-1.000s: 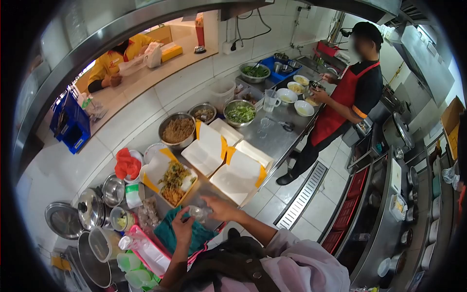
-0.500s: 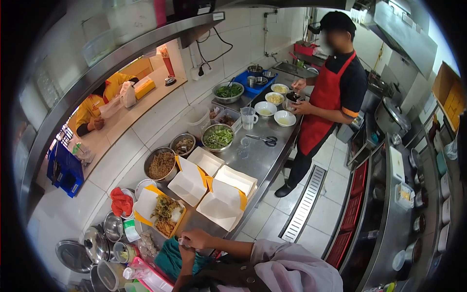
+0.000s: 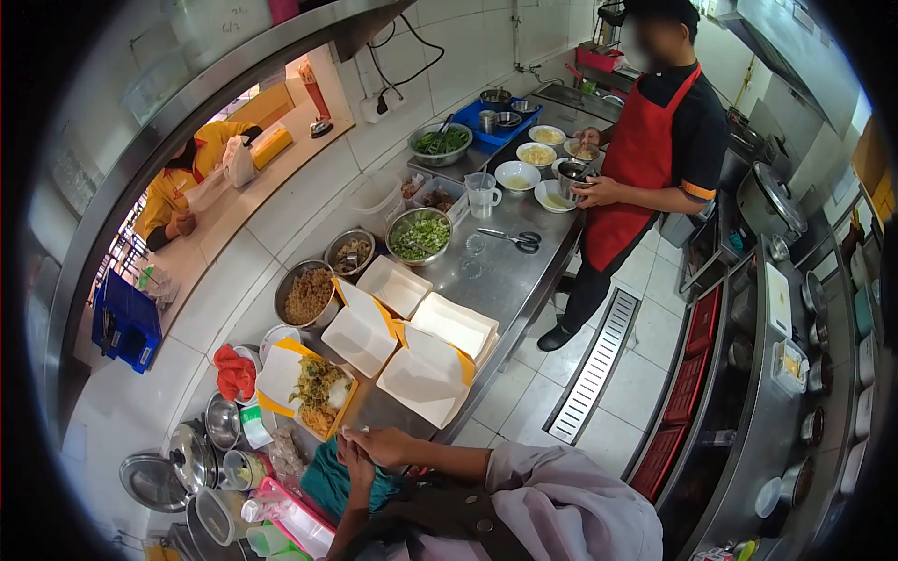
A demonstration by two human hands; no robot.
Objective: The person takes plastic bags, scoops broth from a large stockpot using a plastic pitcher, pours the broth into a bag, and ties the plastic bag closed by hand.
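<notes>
On a steel counter (image 3: 550, 251), with open boxes (image 3: 426, 379) just right of the filled food box (image 3: 278, 374), teal cloth (image 3: 329, 481) on its near side, and right hand (image 3: 385, 446) and left hand (image 3: 357, 465) together near its lower corner, fingers drawn in, any grasp impossible to tell.

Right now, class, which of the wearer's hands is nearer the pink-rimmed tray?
Left. The left hand is beside the teal cloth, up and right of the pink-rimmed tray in view; the right hand lies farther up and right.
</notes>
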